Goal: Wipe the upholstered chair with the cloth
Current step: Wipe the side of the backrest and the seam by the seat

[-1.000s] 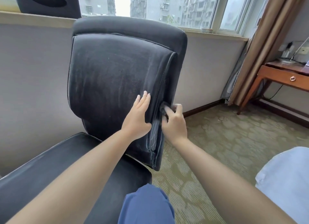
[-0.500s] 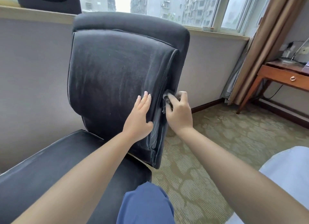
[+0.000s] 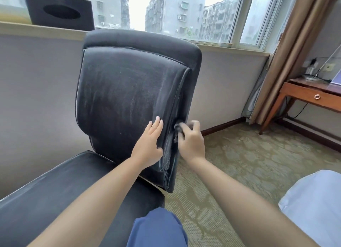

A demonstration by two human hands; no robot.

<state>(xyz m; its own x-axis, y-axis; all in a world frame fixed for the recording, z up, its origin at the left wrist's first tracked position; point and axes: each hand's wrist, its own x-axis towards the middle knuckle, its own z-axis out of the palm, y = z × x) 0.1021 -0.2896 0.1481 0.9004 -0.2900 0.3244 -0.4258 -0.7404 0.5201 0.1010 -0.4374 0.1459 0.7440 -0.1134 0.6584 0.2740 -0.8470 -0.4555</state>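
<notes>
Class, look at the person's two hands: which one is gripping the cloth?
The right hand: its fingers curl round the dark cloth at the chair back's side edge. The left hand lies flat on the backrest, holding nothing.

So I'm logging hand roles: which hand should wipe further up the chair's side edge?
Right hand: it grips the cloth against that edge. Left hand lies flat on the backrest, steadying it.

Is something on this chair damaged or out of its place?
Nothing is clearly damaged. The dark chair shows pale streaks on its back cushion, maybe dust or brushed pile. The left hand presses that cushion aside while the right hand works the cloth into the side gap.
</notes>
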